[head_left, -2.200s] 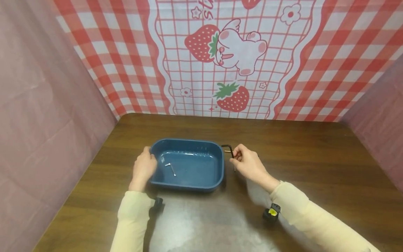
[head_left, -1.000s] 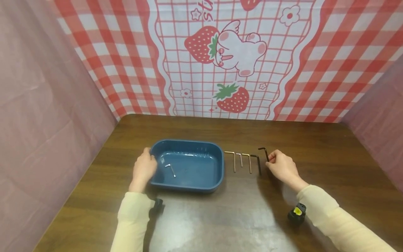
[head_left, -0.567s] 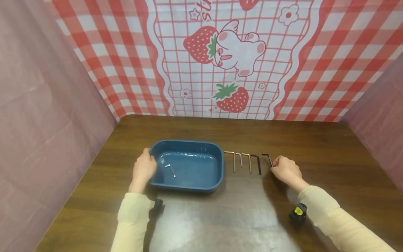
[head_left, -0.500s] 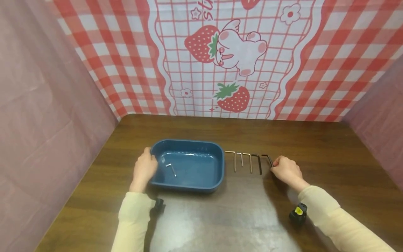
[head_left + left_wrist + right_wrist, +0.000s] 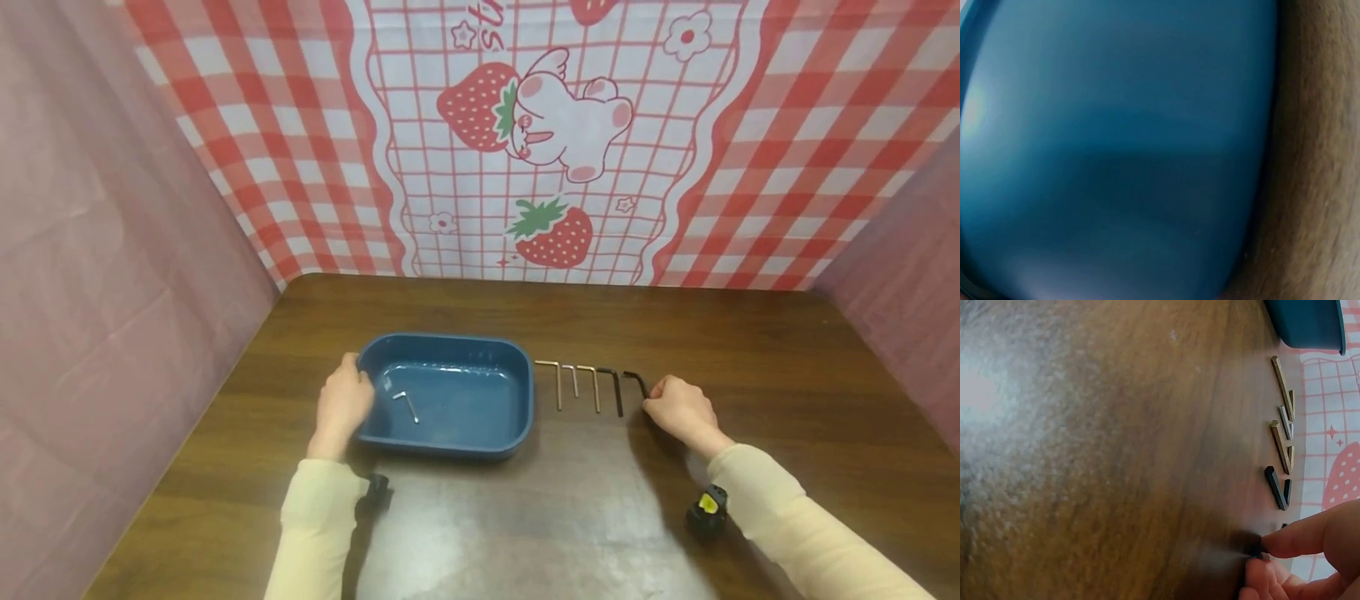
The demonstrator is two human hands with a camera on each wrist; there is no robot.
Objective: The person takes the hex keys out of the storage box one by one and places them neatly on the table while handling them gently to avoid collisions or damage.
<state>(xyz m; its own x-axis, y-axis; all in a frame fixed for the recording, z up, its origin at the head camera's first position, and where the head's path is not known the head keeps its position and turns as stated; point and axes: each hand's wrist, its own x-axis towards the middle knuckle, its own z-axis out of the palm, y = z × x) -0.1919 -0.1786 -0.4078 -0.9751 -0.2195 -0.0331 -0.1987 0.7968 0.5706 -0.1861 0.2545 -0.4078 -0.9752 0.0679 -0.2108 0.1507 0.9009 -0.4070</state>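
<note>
My right hand pinches a black hex key by its long arm, low at the table, its short arm pointing left. In the right wrist view the thumb and fingers meet on the key's dark end; the fingers cover much of it. Left of it lie several hex keys in a row: another black one, a gold one, a small silver one and a second gold one. My left hand grips the left rim of a blue tray. A silver L-shaped hex key lies inside the tray.
The brown wooden table reaches back to a red-and-white checked cloth printed with strawberries. Pink cloth hangs at the left side, and more at the right. The left wrist view shows mostly the tray's blue wall.
My right hand has carried the black hex key from beside the tray to the right end of the row and lowered it to the table. The left hand and tray have stayed put.
</note>
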